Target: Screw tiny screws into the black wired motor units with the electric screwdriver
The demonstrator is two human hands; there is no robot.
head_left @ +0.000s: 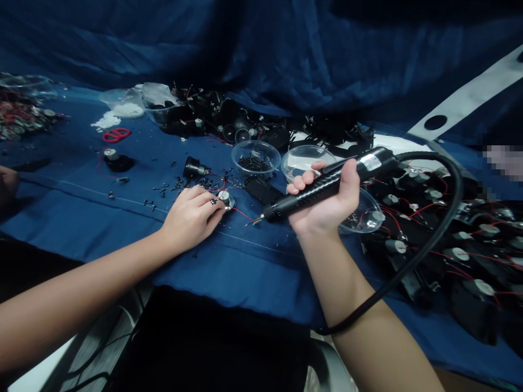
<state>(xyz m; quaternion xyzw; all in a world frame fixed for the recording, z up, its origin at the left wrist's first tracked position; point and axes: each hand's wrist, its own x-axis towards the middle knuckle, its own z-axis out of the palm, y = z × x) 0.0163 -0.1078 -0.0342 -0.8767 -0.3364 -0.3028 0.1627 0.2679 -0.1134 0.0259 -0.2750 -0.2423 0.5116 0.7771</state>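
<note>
My right hand (322, 201) is wrapped round a black electric screwdriver (314, 188), its bit pointing down and left above the cloth. A thick black cord (453, 190) runs from its back end and down past my forearm. On the cloth, the fingers of my left hand (194, 215) close on a small motor (223, 197) with a pale round top and red wires. Part of that piece is hidden by my fingers. Just beyond them lie a black cylindrical part (194, 167), many loose dark screws (183, 184) and a flat black plastic piece (263, 189).
Clear plastic bowls, one holding dark screws (255, 163), stand past my hands. Wired black assemblies (457, 253) crowd the right side. Red-handled scissors (116, 135) and a heap of wired parts (24, 115) lie left. Another person's hand (7, 185) shows at the left edge.
</note>
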